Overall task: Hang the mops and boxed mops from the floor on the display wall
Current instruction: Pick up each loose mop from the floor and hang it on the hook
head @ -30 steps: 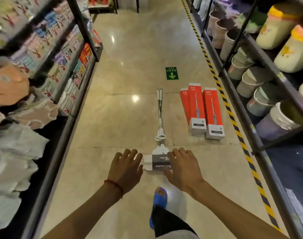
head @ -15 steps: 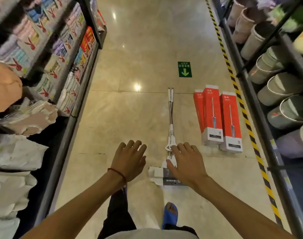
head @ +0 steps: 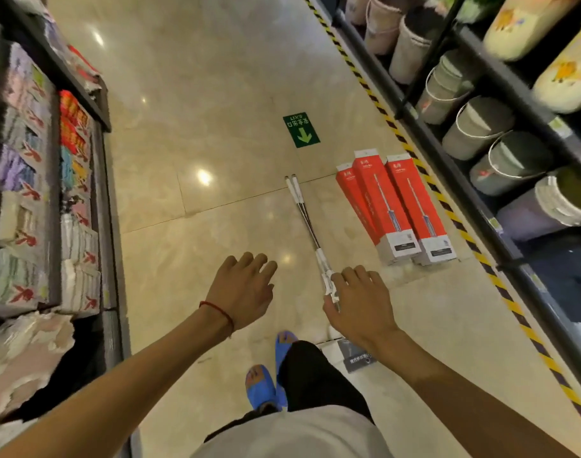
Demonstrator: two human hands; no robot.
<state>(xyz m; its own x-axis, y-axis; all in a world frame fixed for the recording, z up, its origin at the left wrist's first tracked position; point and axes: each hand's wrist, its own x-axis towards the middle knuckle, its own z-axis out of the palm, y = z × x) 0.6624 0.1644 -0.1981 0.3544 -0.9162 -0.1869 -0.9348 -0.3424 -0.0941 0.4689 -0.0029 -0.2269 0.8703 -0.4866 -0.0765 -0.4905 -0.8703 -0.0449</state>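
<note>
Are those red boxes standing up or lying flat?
Lying flat. The three red boxes rest lengthwise on the floor, side by side, printed faces up, beside the loose mops.

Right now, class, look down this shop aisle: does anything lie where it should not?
Yes. Two loose mops and three red boxed mops lie flat on the floor mid-aisle, beside the bucket shelves, instead of hanging on display. Nothing looks spilled or broken.

Mop head (head: 355, 357) — mostly hidden behind right forearm.
</note>
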